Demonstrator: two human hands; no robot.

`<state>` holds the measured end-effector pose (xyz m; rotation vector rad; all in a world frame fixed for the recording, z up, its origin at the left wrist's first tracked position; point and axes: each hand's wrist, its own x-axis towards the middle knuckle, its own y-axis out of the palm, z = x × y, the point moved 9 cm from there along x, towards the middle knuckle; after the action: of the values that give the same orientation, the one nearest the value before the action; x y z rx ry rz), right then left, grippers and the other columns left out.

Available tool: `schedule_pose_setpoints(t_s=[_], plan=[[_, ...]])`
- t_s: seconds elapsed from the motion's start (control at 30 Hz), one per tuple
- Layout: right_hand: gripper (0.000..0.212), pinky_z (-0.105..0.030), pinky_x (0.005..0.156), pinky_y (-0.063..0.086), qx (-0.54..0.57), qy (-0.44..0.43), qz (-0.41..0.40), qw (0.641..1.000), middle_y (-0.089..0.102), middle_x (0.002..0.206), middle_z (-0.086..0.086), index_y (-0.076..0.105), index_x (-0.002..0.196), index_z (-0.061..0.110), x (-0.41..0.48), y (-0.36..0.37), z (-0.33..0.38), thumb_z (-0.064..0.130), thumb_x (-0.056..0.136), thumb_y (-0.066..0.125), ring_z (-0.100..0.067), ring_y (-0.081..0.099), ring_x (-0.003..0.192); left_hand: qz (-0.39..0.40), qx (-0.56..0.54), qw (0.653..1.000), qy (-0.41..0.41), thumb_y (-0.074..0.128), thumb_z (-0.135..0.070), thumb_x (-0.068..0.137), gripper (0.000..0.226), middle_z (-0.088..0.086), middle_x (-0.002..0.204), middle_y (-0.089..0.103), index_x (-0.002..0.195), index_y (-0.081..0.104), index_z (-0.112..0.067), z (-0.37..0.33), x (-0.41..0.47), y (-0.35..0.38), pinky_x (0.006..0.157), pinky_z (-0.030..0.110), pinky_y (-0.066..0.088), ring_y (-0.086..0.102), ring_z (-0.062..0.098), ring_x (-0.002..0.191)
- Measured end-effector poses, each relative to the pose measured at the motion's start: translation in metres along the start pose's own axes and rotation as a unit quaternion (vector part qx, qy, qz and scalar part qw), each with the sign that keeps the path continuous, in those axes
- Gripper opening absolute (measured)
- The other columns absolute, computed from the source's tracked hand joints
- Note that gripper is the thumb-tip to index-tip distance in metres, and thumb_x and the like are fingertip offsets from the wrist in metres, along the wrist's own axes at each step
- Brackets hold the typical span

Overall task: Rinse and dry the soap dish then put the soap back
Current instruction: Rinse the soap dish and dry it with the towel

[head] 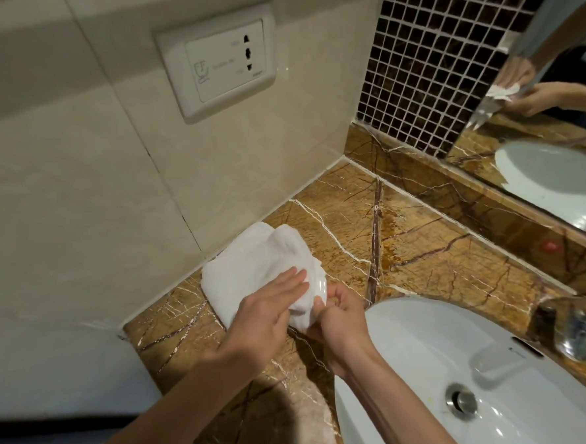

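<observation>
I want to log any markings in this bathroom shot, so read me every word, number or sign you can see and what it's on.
Nothing reads clearly.
Wall socket plate: a shaver pictogram at its left; small grey print beside the holes and a tiny mark at the lower right corner, all too blurred to read.
Sink: a small mark near the overflow slot, too small to read.

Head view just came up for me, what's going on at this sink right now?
A person is drying a small white soap dish at the marble counter beside the sink. The right hand holds the dish on edge, while the left hand presses a white towel against it. The towel's other end rests on the counter by the wall. No soap is visible.
</observation>
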<state>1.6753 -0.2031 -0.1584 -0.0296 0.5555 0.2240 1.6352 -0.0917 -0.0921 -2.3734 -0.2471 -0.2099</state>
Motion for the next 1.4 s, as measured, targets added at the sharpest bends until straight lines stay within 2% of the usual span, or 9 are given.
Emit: schedule_pose_setpoints(t_s=[0.37,0.5,0.73,0.83,0.93,1.07,1.23,1.33,1.4], plan=[[0.022,-0.020,0.035,0.045,0.186,0.061,-0.013,0.981,0.059,0.057,-0.005,0.051,0.081,0.008,0.000,0.003,0.003,-0.005,0.097,0.044,-0.007,0.055,0.036,-0.019,0.052,0.996,0.076,0.060,0.025,0.070,0.050,0.019,0.125,0.058,0.115,0.061,0.003,-0.007,-0.024,0.002,0.102,0.043,0.041,0.051,0.037,0.121],[0.017,-0.032,0.047,0.059,0.225,0.043,-0.027,0.973,0.064,0.079,-0.015,0.051,0.086,0.007,-0.001,-0.003,0.017,-0.003,0.098,0.043,-0.016,0.066,0.057,-0.058,0.058,0.994,0.072,0.064,0.025,0.068,0.048,0.024,0.121,0.059,0.113,0.061,0.008,-0.003,-0.034,0.001,0.101,0.032,0.042,0.054,0.035,0.116],[0.013,-0.031,0.060,0.060,0.122,-0.058,-0.029,0.990,0.068,0.086,-0.009,0.054,0.093,0.009,-0.012,-0.012,0.033,0.000,0.098,0.046,-0.017,0.070,0.075,-0.110,-0.152,0.961,-0.204,0.054,0.004,0.088,0.046,-0.009,0.129,0.052,0.129,0.053,-0.018,0.036,-0.011,-0.005,0.100,0.016,0.034,0.047,0.009,0.121],[0.014,-0.043,0.065,0.055,0.004,-0.134,-0.025,0.991,0.061,0.073,-0.001,0.053,0.088,0.011,-0.016,-0.016,0.029,0.000,0.095,0.050,-0.014,0.059,0.068,-0.065,-0.186,0.952,-0.234,0.053,-0.002,0.090,0.038,-0.007,0.114,0.068,0.118,0.064,-0.025,0.044,0.004,-0.006,0.086,0.021,0.049,0.061,0.007,0.103],[0.022,-0.025,0.054,0.036,-0.162,-0.283,-0.018,0.945,0.048,0.064,0.013,0.047,0.079,0.021,-0.024,-0.020,0.040,0.004,0.092,0.055,-0.003,0.039,0.057,-0.027,-0.191,0.953,-0.232,0.051,-0.001,0.089,0.027,-0.001,0.085,0.068,0.085,0.069,-0.021,0.046,0.014,-0.010,0.065,0.020,0.043,0.056,0.010,0.077],[0.035,-0.016,0.051,0.032,-0.272,-0.391,0.032,0.879,0.058,0.076,0.023,0.043,0.083,0.043,-0.038,-0.026,0.052,0.012,0.097,0.050,-0.002,0.045,0.059,0.000,-0.223,0.943,-0.248,0.056,-0.013,0.087,0.022,-0.002,0.100,0.064,0.099,0.066,-0.027,0.045,0.014,-0.006,0.073,0.018,0.040,0.055,0.007,0.088],[0.046,-0.018,0.095,0.045,-0.362,-0.445,0.051,0.817,0.060,0.130,0.003,0.056,0.124,0.023,-0.043,-0.052,0.058,-0.008,0.090,0.053,-0.014,0.055,0.120,0.000,-0.177,0.960,-0.218,0.054,-0.032,0.090,0.027,-0.011,0.122,0.054,0.117,0.058,-0.027,0.022,0.014,0.007,0.093,0.023,0.037,0.049,0.005,0.113],[0.057,-0.025,0.110,0.036,-0.389,-0.478,0.056,0.785,0.050,0.142,0.002,0.053,0.129,0.017,-0.049,-0.065,0.061,-0.019,0.085,0.052,-0.010,0.038,0.138,0.025,-0.151,0.971,-0.183,0.052,-0.031,0.092,0.020,-0.015,0.105,0.059,0.107,0.064,-0.028,0.001,0.027,0.017,0.080,0.016,0.039,0.053,-0.001,0.096],[0.051,-0.027,0.111,0.035,-0.399,-0.493,0.059,0.771,0.050,0.144,-0.002,0.051,0.119,0.019,-0.056,-0.074,0.061,-0.018,0.085,0.053,-0.012,0.036,0.140,0.078,-0.207,0.955,-0.195,0.050,-0.029,0.092,0.023,-0.011,0.078,0.057,0.075,0.066,-0.030,-0.009,0.035,0.036,0.065,0.017,0.040,0.052,0.001,0.070]])
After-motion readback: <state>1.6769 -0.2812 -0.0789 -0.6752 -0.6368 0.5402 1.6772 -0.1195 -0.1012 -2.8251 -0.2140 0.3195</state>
